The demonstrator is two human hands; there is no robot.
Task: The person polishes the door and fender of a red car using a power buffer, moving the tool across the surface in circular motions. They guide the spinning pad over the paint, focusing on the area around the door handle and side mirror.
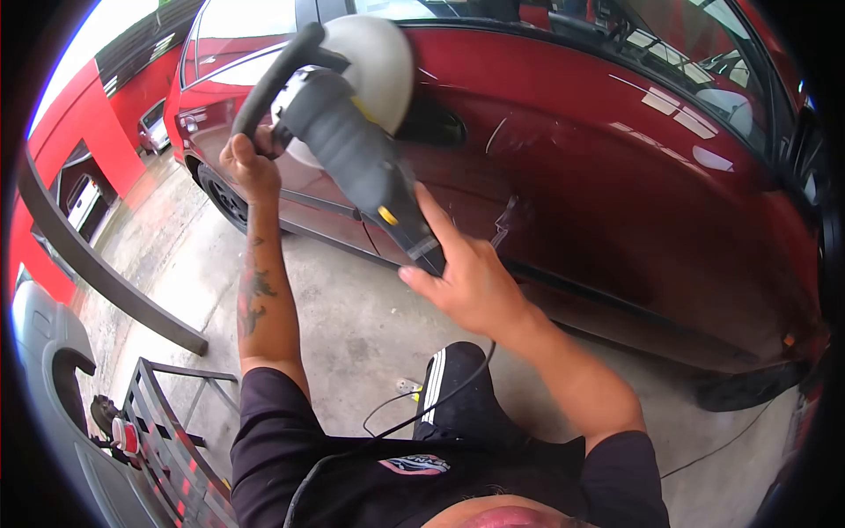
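A dark grey car polisher (348, 145) is held out against the side of a dark red car (546, 97). Its round whitish pad (387, 66) meets the door near the handle recess; blur hides the exact contact. My left hand (253, 167) is closed on the lower end of the black loop handle (268, 84) at the tool's head. Around the rear of the polisher body wraps my right hand (471, 277), thumb underneath and fingers along the far side. Pale smears (506, 216) show on the door panel. A black cord (449, 396) runs from the tool across my body.
To the lower left stand a dark metal frame (163, 396) and a grey plastic car part (53, 378). A grey bar (106, 273) slants along the left. The concrete floor (352, 308) lies beneath me, with a cable (717, 449) on it at right.
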